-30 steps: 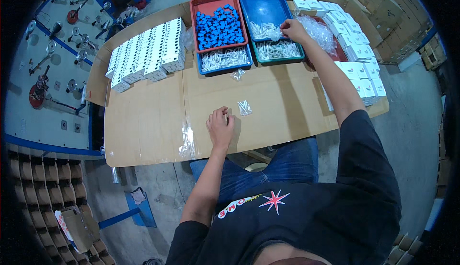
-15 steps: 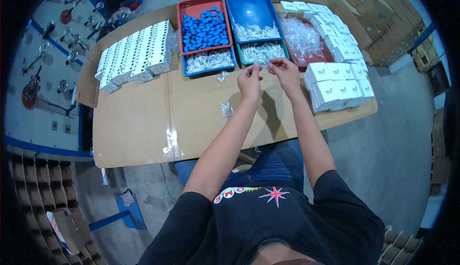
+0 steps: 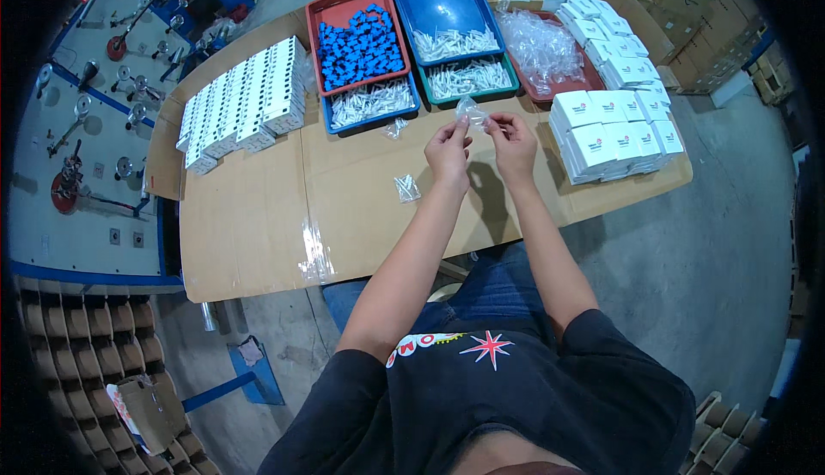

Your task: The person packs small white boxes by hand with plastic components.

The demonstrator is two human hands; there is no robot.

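Between my two hands a small clear plastic bag (image 3: 471, 112) is held up in front of the green tray. My left hand (image 3: 449, 150) pinches its left side, and my right hand (image 3: 514, 144) pinches the right side. Whether anything is inside that bag I cannot make out. On the cardboard tabletop (image 3: 249, 226), left of my left forearm, lies a small clear bag with screw-like pieces (image 3: 406, 188). Another crumpled clear bag (image 3: 395, 128) rests at the front of the lower blue tray (image 3: 344, 129).
Behind my hands stand a red tray with blue pieces (image 3: 361, 50), a large blue tray (image 3: 438, 3) and a green tray (image 3: 473, 93), both with white plugs. A red tray of clear bags (image 3: 541, 50) is beside them. White boxes (image 3: 601, 144) stack right; white switch-like blocks (image 3: 245, 101) stand left.
The clear bag now shows larger and spread out between my fingers, raised a little above them. My hands have stayed close together. The whole view has shifted slightly.
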